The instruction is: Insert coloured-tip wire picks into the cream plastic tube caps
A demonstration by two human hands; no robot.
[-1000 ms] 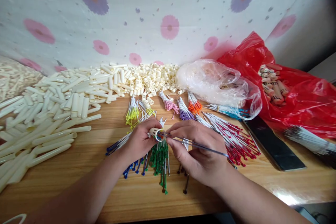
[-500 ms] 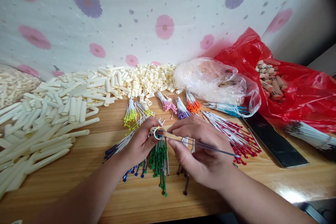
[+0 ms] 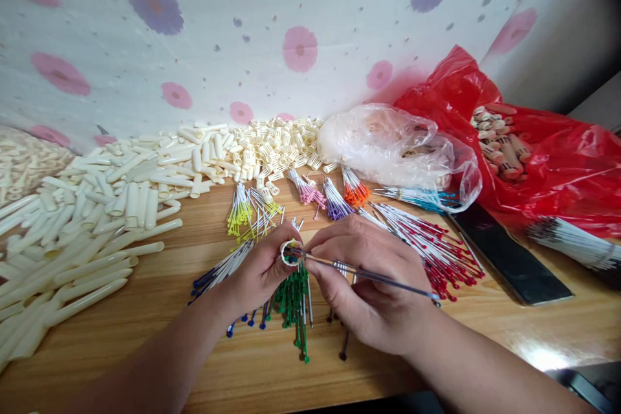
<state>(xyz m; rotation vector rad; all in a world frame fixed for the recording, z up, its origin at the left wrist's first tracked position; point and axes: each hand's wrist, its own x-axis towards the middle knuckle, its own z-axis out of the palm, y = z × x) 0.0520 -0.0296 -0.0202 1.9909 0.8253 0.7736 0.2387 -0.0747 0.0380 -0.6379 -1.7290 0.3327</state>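
Note:
My left hand (image 3: 264, 265) grips a short cream plastic tube (image 3: 284, 255) between thumb and fingers, its open end facing right. Small coloured bits show inside the tube; what they are is too small to tell. Dark slender tweezers (image 3: 376, 277) are pinched in my right hand (image 3: 369, 259), with their tips at the tube's mouth. Below lie thin white sticks with green heads (image 3: 291, 301), partly behind my left hand. Blue-headed sticks (image 3: 213, 278) spread left of it. Brown-headed sticks (image 3: 343, 354) are partly covered by my right hand, and red-headed sticks (image 3: 439, 252) fan out beyond it.
Cream tubes (image 3: 87, 233) pile up on the left, short slotted pieces (image 3: 276, 142) behind. Yellow (image 3: 239, 213), pink (image 3: 310, 194), purple (image 3: 336, 204) and orange (image 3: 356, 191) bundles stand mid-table. Right are a clear bag (image 3: 378, 142), a red bag (image 3: 567, 168) and a black flat slab (image 3: 514, 262).
The tweezers' two arms, spread before, are now squeezed together in my right hand. The tube's mouth has turned more toward the camera.

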